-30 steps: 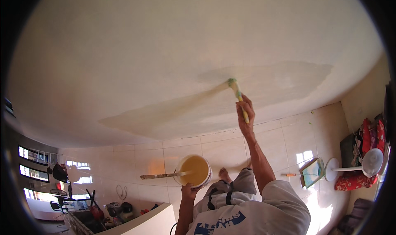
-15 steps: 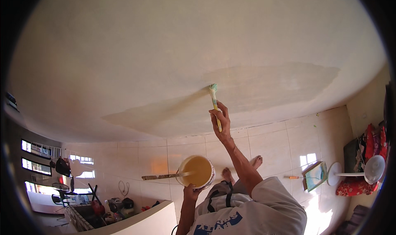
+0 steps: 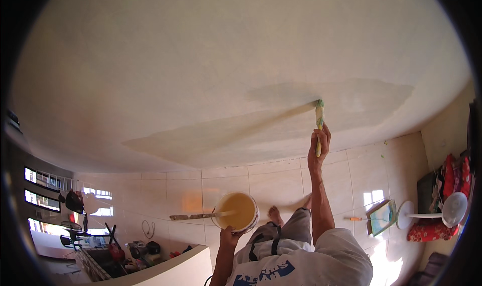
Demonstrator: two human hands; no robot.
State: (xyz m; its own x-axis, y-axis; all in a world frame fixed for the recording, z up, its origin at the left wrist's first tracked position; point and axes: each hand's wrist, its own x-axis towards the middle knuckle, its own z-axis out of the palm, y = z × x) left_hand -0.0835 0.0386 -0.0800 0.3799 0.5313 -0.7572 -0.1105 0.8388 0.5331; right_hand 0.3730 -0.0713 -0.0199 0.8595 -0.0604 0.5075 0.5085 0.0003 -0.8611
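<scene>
Gripped in my right hand (image 3: pixel 320 143) is a paintbrush (image 3: pixel 320 116) with a yellowish handle and green-stained bristles. Its tip touches the pale wall (image 3: pixel 241 50), at the end of a shadowed streak. A darker, wet-looking patch (image 3: pixel 361 102) spreads over the wall's lower part, on both sides of the brush. Low and to the left, my left hand (image 3: pixel 231 233) holds a round bucket (image 3: pixel 255 220) by its side, fingers partly hidden under it. Yellowish liquid (image 3: pixel 238 205) fills much of the bucket, and a flat stick (image 3: pixel 193 216) leans in it, jutting out leftward.
Tiled floor (image 3: pixel 170 190) runs along the wall's foot, with my bare foot (image 3: pixel 275 215) on it. At right stand a paint tray (image 3: pixel 382 217), a roller with an orange handle (image 3: pixel 355 218) and a white pedestal stand (image 3: pixel 427 215). A low partition (image 3: pixel 186 268) rises at lower left.
My right hand has carried the brush rightward along the wall, and the darker streak now reaches further right. The bucket stays in my left hand, nearly where it was.
</scene>
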